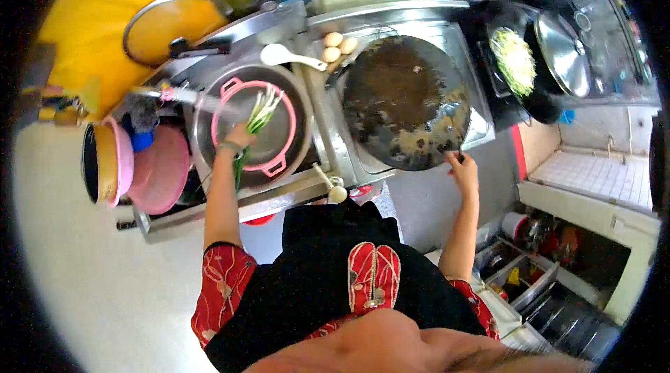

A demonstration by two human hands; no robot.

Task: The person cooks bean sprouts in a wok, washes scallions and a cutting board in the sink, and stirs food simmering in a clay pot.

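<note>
The left hand (241,137) has its fingers closed around a bunch of green onions (262,112), held over a pink basket (294,129) inside a round metal basin (305,111); the fingers' far side is hidden, and the green ends run down behind the wrist. A pale streak beside that hand is too blurred to make out. The right hand (462,165) is at the lower right rim of a wet, dark round slab (391,94), fingers drawn narrow near a small dark piece; whether they grip it, I cannot tell. Nor is it clear whether the slab is a board or a pan.

Both stand along a steel tabletop (333,129), where eggs (332,39) and a white spoon (278,55) lie between basin and slab. Beyond the slab, shredded vegetable (513,60) sits in a dark pan beside a metal lid (564,55). A glass lid (174,31) rests on the yellow surface (91,31) at upper left, and a pink bowl (160,172) stands left of the basin. Pale floor (91,268) spreads below; dark, curved edges cut off the room's corners.
</note>
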